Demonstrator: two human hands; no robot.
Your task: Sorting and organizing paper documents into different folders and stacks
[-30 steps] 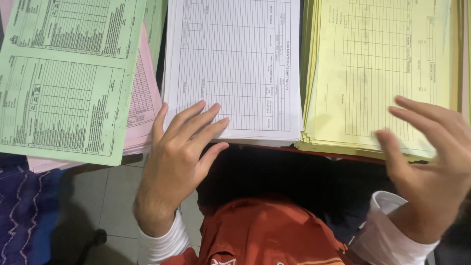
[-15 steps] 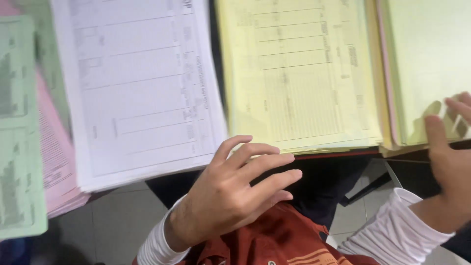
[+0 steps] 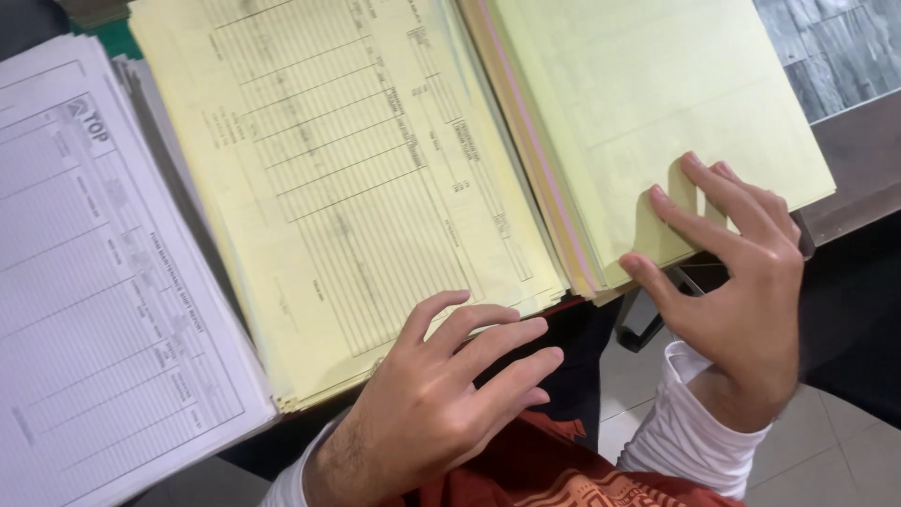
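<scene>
Right hand (image 3: 741, 291) spreads released fingertips on the far-right pale yellow stack (image 3: 648, 103); left hand (image 3: 441, 394) hovers, grasping nothing; stack tops cut off.

Dark table (image 3: 859, 160), white form stack (image 3: 103, 310), two yellow paper stacks (image 3: 347, 178)

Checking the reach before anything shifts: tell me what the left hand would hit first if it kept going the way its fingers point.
The left hand points up and right, fingertips at the near edge of the yellow printed stack. It would probably meet that stack's corner first, though its height above the paper is unclear.
</scene>
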